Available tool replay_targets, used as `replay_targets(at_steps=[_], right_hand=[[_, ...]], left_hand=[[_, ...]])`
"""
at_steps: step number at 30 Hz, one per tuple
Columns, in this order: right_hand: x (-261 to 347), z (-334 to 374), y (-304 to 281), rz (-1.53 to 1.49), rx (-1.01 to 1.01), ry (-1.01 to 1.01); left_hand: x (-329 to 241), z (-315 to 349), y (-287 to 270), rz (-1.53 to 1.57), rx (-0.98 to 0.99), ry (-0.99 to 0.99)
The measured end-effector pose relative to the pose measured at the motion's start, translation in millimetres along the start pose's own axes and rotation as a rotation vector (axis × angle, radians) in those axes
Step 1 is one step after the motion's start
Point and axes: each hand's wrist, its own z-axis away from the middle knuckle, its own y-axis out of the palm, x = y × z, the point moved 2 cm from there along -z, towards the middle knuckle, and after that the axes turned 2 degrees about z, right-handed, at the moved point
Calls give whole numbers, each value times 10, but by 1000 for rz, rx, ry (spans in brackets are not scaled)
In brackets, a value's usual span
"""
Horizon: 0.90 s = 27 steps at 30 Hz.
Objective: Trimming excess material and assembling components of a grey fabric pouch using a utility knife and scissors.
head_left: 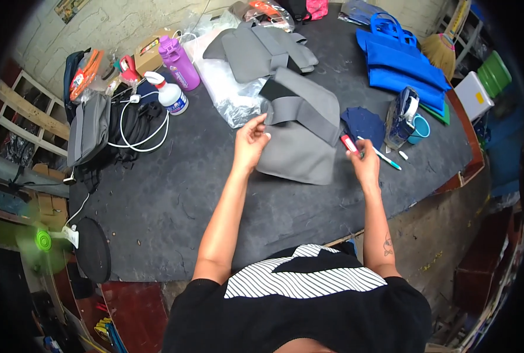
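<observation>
A grey padded fabric piece [300, 154] with a wide dark-grey strap [309, 115] across it lies in front of me on the dark table. My left hand [251, 142] is at its left side, thumb and fingertips pinched at the rounded end of the strap. To the right of the piece, my right hand [366, 163] is closed around a small red object [349, 143] with a pale patch; its exact kind cannot be made out. Beyond, more grey strapped pieces [253, 56] are piled, partly over clear plastic bags [229, 97].
Navy cloth [365, 125], a teal-tipped pen [389, 159], a clear case [402, 117] and a blue cup [419, 128] sit at right, blue bags [400, 65] behind. At left stand a spray bottle [171, 97], a purple bottle [178, 63], white cable [121, 132] and a small fan [43, 239].
</observation>
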Motion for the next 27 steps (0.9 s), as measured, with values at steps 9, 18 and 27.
replay_targets(at_steps=[9,18,27], right_hand=[[1407,-76,-328,-782,-169,-391],[1641,-83,185,-602,118,-323],[1765,-15,154,-181,-135,-488]], left_hand=[[-1488,-153,335,-760,247,327],[-1314,-255,370,-812,263,389],[-1240,-334,330,-656,91,293]])
